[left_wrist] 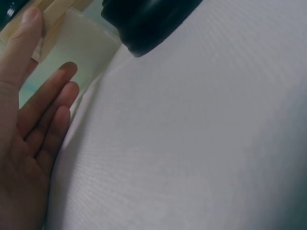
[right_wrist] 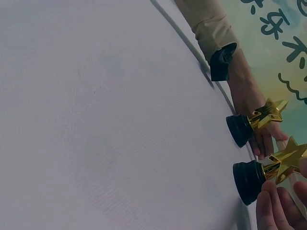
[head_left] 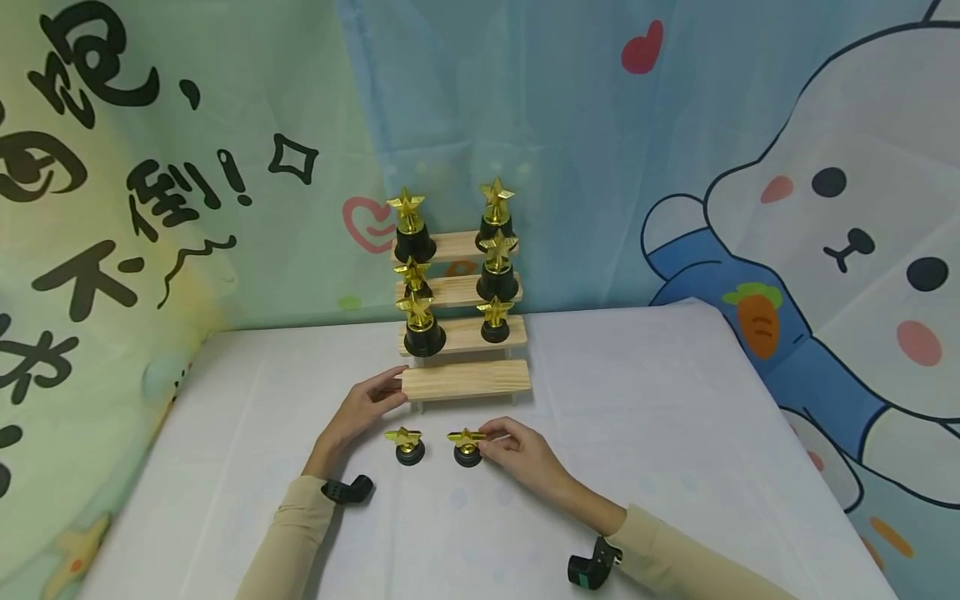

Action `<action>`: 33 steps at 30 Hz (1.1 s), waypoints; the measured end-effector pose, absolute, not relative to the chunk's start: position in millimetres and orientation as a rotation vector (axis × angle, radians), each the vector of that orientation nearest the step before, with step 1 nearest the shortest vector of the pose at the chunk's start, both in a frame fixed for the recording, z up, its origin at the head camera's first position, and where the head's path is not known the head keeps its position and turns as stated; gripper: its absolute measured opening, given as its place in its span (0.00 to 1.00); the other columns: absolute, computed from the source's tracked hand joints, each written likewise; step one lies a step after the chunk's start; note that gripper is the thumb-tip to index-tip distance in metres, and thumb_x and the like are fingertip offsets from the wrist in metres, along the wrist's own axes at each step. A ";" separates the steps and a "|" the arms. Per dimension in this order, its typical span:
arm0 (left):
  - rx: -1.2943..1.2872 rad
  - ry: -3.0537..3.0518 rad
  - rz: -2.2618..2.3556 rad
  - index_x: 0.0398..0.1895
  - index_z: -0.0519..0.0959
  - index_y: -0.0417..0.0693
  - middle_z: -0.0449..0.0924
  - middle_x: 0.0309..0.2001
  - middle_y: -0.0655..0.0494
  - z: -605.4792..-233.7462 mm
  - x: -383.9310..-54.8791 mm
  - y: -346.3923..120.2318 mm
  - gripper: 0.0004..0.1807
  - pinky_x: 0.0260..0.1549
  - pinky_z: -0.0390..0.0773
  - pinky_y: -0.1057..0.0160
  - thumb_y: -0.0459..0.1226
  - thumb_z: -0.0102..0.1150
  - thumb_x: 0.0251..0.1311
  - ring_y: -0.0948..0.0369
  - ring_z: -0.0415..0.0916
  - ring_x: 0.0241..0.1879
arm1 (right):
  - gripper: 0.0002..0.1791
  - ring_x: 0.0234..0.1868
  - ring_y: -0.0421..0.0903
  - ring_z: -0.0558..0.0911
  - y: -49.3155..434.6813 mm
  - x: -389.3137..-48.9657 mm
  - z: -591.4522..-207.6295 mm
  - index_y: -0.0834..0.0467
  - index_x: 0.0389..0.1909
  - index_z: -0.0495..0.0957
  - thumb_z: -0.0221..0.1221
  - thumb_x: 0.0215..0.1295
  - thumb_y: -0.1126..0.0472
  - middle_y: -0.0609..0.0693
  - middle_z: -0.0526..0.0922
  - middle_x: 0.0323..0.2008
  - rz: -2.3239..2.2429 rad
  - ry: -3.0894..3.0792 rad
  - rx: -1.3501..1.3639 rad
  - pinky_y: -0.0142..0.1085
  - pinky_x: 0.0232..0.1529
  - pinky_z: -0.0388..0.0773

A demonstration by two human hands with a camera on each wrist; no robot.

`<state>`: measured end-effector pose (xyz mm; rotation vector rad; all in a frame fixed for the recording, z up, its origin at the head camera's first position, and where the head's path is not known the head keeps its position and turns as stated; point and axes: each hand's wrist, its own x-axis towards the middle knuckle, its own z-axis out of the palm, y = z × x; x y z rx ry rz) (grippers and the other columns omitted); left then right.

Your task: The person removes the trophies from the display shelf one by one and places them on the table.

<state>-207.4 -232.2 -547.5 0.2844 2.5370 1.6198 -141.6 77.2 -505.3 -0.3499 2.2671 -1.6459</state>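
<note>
On the table stands a tiered wooden display rack (head_left: 467, 381) with star trophies on its upper steps. My left hand (head_left: 372, 404) holds the left end of the lowest board, thumb on the wood in the left wrist view, the other fingers (left_wrist: 50, 103) extended below. My right hand (head_left: 522, 454) pinches the gold star of a small trophy (head_left: 467, 448) with a black round base. In the right wrist view this trophy (right_wrist: 249, 182) appears beside the fingertips. A second small star trophy (head_left: 408, 447) stands to its left, untouched, between the two hands.
Larger star trophies, such as one at the left (head_left: 424, 333), stand in two columns on the three upper steps. A white cloth (head_left: 637, 400) covers the table. Behind it hangs a printed curtain (head_left: 570, 167). Both wrists wear black devices (head_left: 592, 565).
</note>
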 end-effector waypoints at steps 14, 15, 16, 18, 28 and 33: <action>0.269 2.542 1.602 0.68 0.69 0.55 0.81 0.55 0.45 -549.5 -209.0 -233.3 0.31 0.53 0.77 0.61 0.47 0.63 0.62 0.51 0.79 0.54 | 0.17 0.39 0.37 0.83 89.8 -156.8 -509.2 0.65 0.51 0.76 0.63 0.63 0.61 0.58 0.83 0.46 -1.670 2.304 -0.408 0.26 0.40 0.78; 0.269 2.540 1.602 0.68 0.69 0.55 0.81 0.55 0.45 -549.4 -208.9 -233.3 0.31 0.53 0.77 0.60 0.47 0.63 0.62 0.51 0.79 0.55 | 0.17 0.40 0.39 0.84 90.5 -158.4 -508.6 0.64 0.51 0.77 0.63 0.63 0.61 0.58 0.83 0.46 -1.658 2.326 -0.425 0.26 0.40 0.78; 0.267 2.540 1.602 0.68 0.69 0.55 0.81 0.55 0.45 -549.3 -208.9 -233.3 0.31 0.54 0.76 0.59 0.47 0.63 0.62 0.51 0.79 0.55 | 0.17 0.40 0.41 0.84 91.2 -159.9 -507.5 0.64 0.51 0.77 0.62 0.64 0.61 0.58 0.83 0.46 -1.645 2.352 -0.447 0.26 0.41 0.79; 0.260 2.538 1.605 0.68 0.69 0.55 0.81 0.55 0.46 -549.2 -208.8 -233.3 0.32 0.54 0.76 0.57 0.47 0.63 0.61 0.51 0.79 0.55 | 0.16 0.42 0.44 0.84 92.7 -163.3 -505.2 0.64 0.51 0.77 0.62 0.65 0.62 0.57 0.83 0.46 -1.616 2.401 -0.491 0.27 0.42 0.80; 0.283 2.535 1.622 0.68 0.69 0.57 0.81 0.55 0.45 -551.3 -208.4 -234.1 0.31 0.54 0.76 0.61 0.47 0.63 0.61 0.51 0.79 0.55 | 0.15 0.46 0.50 0.85 102.7 -186.6 -482.5 0.63 0.52 0.76 0.60 0.66 0.63 0.59 0.83 0.48 -1.584 2.562 -0.666 0.34 0.46 0.82; 0.272 2.533 1.631 0.68 0.69 0.56 0.81 0.55 0.45 -550.5 -207.5 -233.1 0.30 0.52 0.76 0.65 0.44 0.63 0.62 0.51 0.79 0.55 | 0.15 0.45 0.51 0.85 106.4 -201.9 -471.3 0.64 0.51 0.77 0.60 0.66 0.64 0.58 0.83 0.47 -1.588 2.660 -0.736 0.37 0.46 0.82</action>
